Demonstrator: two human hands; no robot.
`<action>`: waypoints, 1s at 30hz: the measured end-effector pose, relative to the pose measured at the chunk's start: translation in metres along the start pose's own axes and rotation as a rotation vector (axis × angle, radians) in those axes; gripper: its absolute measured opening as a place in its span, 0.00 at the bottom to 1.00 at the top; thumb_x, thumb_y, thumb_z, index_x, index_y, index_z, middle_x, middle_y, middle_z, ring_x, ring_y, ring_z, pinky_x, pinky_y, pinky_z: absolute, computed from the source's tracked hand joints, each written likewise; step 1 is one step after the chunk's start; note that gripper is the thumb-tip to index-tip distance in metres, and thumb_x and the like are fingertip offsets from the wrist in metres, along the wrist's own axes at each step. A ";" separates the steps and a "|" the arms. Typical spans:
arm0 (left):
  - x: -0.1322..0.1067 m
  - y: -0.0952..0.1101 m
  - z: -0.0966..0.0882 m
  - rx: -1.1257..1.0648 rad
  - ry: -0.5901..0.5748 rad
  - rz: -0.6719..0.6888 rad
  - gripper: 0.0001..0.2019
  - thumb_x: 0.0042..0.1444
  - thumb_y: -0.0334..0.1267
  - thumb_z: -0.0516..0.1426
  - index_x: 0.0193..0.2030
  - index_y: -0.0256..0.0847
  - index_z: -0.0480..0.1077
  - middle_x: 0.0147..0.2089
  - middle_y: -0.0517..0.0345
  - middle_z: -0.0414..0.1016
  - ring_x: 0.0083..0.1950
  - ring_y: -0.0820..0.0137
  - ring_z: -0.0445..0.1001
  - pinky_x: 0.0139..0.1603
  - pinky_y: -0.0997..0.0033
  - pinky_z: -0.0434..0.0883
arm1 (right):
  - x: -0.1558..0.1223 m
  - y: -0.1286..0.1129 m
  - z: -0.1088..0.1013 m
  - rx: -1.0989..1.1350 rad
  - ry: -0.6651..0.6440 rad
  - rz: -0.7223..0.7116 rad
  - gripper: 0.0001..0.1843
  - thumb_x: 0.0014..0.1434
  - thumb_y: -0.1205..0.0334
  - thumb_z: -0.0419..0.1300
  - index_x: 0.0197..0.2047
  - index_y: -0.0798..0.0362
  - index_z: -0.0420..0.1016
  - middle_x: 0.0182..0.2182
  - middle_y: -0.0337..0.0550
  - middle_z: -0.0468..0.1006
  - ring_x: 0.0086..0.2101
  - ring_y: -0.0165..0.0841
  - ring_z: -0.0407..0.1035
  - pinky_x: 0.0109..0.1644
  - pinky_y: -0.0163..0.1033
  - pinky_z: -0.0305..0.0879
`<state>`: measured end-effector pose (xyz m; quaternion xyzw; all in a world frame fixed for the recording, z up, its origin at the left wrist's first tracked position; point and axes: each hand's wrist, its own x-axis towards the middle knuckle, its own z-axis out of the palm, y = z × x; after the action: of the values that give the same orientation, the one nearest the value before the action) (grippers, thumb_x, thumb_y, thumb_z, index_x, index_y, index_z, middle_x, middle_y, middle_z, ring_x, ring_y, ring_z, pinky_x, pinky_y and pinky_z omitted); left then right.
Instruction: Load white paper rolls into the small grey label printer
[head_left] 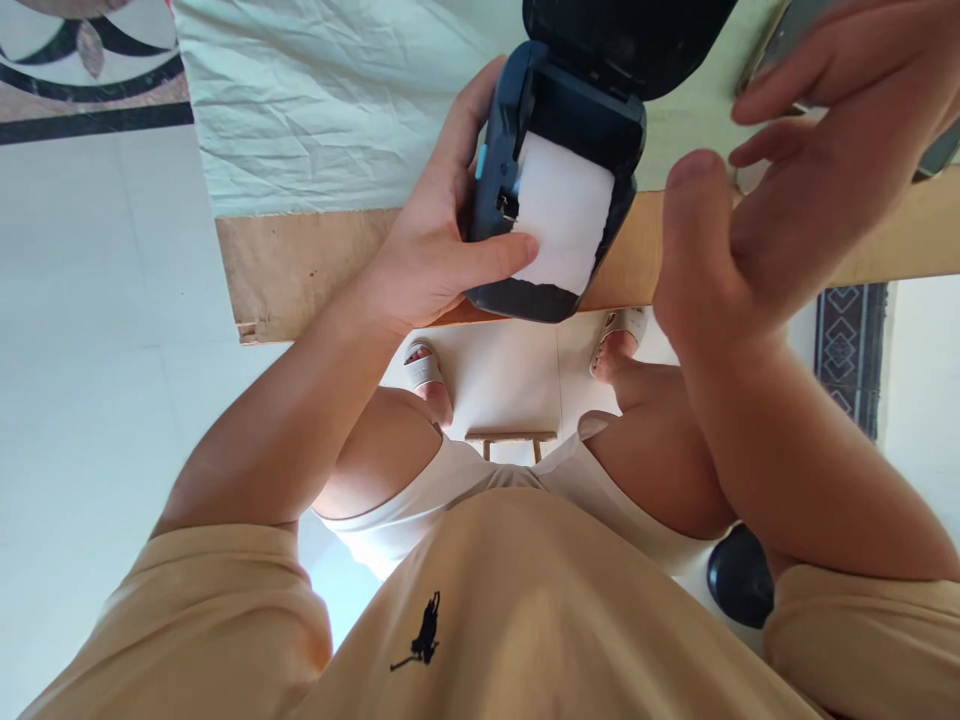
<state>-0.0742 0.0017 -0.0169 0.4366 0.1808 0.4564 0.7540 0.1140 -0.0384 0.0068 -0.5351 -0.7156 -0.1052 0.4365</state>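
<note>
My left hand point(439, 225) is wrapped round a dark blue portable label printer point(577, 115), near the table's front edge. The printer's black lid point(630, 40) stands open toward the top of the view. A white paper roll point(566, 195) sits in the compartment, and my left thumb rests on its lower left part. Off to the right of the printer is my right hand point(810, 180), slightly blurred, thumb and fingers apart with nothing seen between them. Behind its fingers, a dark flat object with a shiny edge point(780, 45) is partly hidden.
A pale green cloth point(322, 110) covers the table, leaving a bare wooden front edge point(315, 265). Beneath it are my slippered feet and a small wooden stool point(511, 437). A black round object point(740, 575) is on the floor at right. Patterned tile borders the floor.
</note>
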 end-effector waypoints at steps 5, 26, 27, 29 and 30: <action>0.001 -0.002 -0.006 -0.043 -0.075 0.004 0.29 0.48 0.29 0.63 0.57 0.45 0.61 0.55 0.60 0.72 0.52 0.70 0.74 0.48 0.74 0.70 | 0.003 0.005 0.002 0.237 -0.092 -0.023 0.11 0.64 0.54 0.52 0.40 0.53 0.67 0.49 0.39 0.70 0.57 0.30 0.67 0.72 0.45 0.58; -0.001 -0.004 0.004 -0.025 0.104 -0.008 0.13 0.53 0.36 0.63 0.44 0.39 0.68 0.34 0.56 0.67 0.29 0.75 0.66 0.25 0.74 0.64 | -0.008 0.004 0.013 0.578 -0.543 0.377 0.45 0.58 0.32 0.54 0.66 0.55 0.49 0.44 0.43 0.72 0.41 0.24 0.69 0.48 0.33 0.68; -0.001 -0.004 0.004 -0.030 0.106 -0.012 0.12 0.53 0.35 0.63 0.44 0.39 0.68 0.34 0.56 0.67 0.29 0.75 0.66 0.25 0.74 0.64 | -0.009 0.005 0.014 0.580 -0.539 0.366 0.44 0.58 0.33 0.54 0.66 0.54 0.49 0.45 0.43 0.72 0.42 0.24 0.69 0.48 0.34 0.69; -0.001 -0.004 0.003 -0.027 0.105 -0.022 0.11 0.54 0.35 0.62 0.43 0.39 0.68 0.34 0.56 0.67 0.29 0.74 0.66 0.26 0.74 0.64 | -0.010 0.008 0.017 0.606 -0.531 0.332 0.41 0.58 0.33 0.54 0.65 0.50 0.50 0.47 0.41 0.71 0.43 0.24 0.68 0.50 0.34 0.69; -0.001 -0.004 0.003 -0.014 0.101 -0.027 0.10 0.55 0.36 0.61 0.43 0.39 0.68 0.35 0.55 0.67 0.30 0.74 0.66 0.27 0.73 0.65 | -0.010 0.010 0.019 0.625 -0.524 0.314 0.40 0.58 0.33 0.54 0.64 0.48 0.51 0.48 0.40 0.70 0.44 0.24 0.68 0.50 0.34 0.69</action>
<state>-0.0707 -0.0011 -0.0186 0.4054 0.2212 0.4689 0.7529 0.1131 -0.0297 -0.0149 -0.4883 -0.7093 0.3235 0.3921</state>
